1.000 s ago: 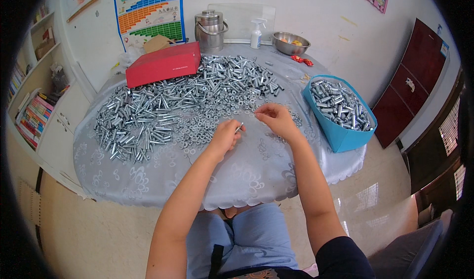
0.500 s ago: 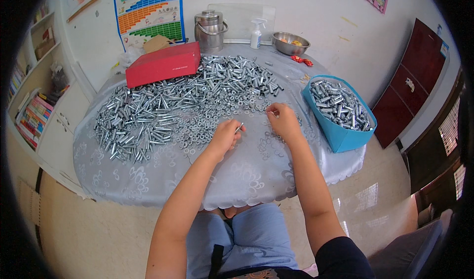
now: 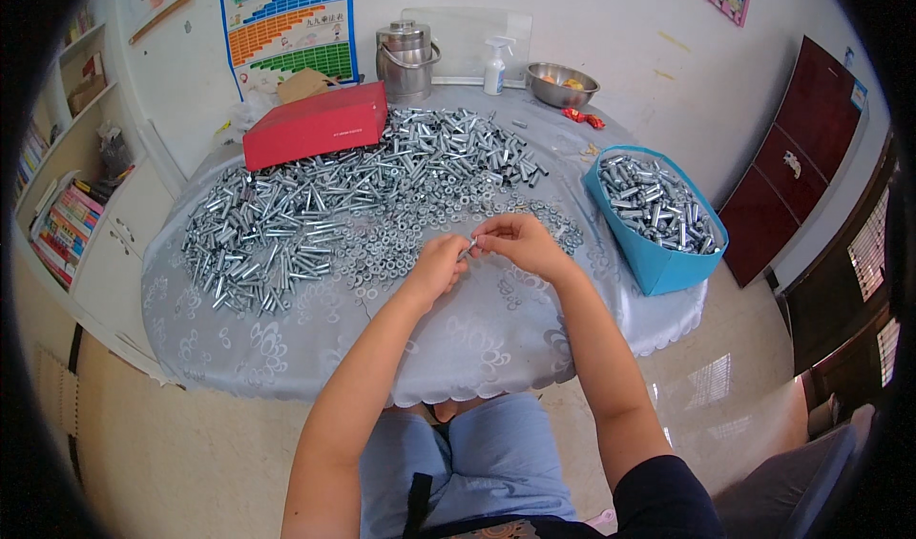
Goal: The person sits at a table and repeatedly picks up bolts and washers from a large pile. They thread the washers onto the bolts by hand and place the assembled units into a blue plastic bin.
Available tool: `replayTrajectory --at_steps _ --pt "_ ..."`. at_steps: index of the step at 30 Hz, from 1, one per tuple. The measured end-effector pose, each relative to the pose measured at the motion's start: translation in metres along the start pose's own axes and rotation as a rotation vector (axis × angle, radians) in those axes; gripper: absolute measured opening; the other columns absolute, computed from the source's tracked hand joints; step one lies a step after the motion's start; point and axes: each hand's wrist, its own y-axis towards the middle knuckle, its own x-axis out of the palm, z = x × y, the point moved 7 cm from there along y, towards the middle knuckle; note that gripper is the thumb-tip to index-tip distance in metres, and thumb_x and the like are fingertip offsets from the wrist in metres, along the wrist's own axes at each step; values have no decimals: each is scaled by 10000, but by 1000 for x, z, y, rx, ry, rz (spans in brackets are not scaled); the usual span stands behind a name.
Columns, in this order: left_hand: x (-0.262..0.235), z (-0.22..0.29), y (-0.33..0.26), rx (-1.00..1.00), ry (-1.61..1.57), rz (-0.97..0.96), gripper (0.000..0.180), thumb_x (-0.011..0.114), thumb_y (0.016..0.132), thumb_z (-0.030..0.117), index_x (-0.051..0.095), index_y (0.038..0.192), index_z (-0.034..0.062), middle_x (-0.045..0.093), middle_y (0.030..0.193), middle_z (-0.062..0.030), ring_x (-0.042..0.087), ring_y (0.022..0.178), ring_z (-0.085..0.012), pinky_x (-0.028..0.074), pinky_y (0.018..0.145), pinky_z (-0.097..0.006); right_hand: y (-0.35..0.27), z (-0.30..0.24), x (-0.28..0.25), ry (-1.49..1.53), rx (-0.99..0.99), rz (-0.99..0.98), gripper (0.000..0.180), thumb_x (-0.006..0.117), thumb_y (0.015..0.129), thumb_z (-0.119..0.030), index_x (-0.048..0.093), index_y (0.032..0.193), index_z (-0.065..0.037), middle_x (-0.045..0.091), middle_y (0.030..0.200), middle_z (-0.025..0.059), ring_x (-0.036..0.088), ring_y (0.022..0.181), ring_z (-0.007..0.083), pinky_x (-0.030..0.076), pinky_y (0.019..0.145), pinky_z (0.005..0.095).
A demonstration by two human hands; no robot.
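My left hand (image 3: 440, 264) is closed round a silver metal bolt-like piece (image 3: 467, 251), whose end pokes out past the thumb and forefinger. At that end the fingertips of my right hand (image 3: 521, 243) are pinched together, meeting the left fingers; what is between them is too small and covered to make out. Both hands are above the near edge of a spread of small metal washers (image 3: 377, 258). Left of and behind the washers lies a large heap of silver metal bolts or sleeves (image 3: 262, 248).
A blue fabric bin (image 3: 658, 270) full of metal pieces stands on the right of the cloth-covered table (image 3: 458, 348). Toward the back are a red box (image 3: 315, 129), a steel pot (image 3: 405, 67), a spray bottle (image 3: 495, 70) and a metal bowl (image 3: 549, 89).
My right hand has moved left from the right part of the washers to the metal piece in my left hand, and the fingertips now meet. My left hand has barely moved.
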Motion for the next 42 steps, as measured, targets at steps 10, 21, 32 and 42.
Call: replayTrajectory --at_steps 10,21,32,42 --pt "1 -2 1 -1 1 -38 231 388 826 256 505 776 64 295 503 65 183 378 -35 142 348 -213 -2 -5 3 14 -7 -21 161 566 819 -69 603 949 18 635 825 84 599 781 131 460 718 249" --pt "1 -5 2 -39 -79 -57 228 406 838 288 503 790 87 302 511 66 190 385 -31 136 352 -209 -3 -7 5 1 -5 -3 183 625 782 -95 616 936 4 632 839 60 587 781 106 451 681 229" --pt "1 5 -2 7 -78 -59 200 421 858 246 519 844 73 298 529 59 185 384 -33 140 354 -204 -10 -11 -57 -373 -91 494 206 641 748 -180 637 885 -26 623 802 96 565 699 183 446 662 293" --pt "-4 5 -1 8 -97 -11 218 418 835 276 491 790 76 294 521 57 185 384 -38 150 355 -212 -21 21 -89 -759 237 563 218 678 664 -209 667 818 -54 611 866 168 574 832 317 451 749 394"
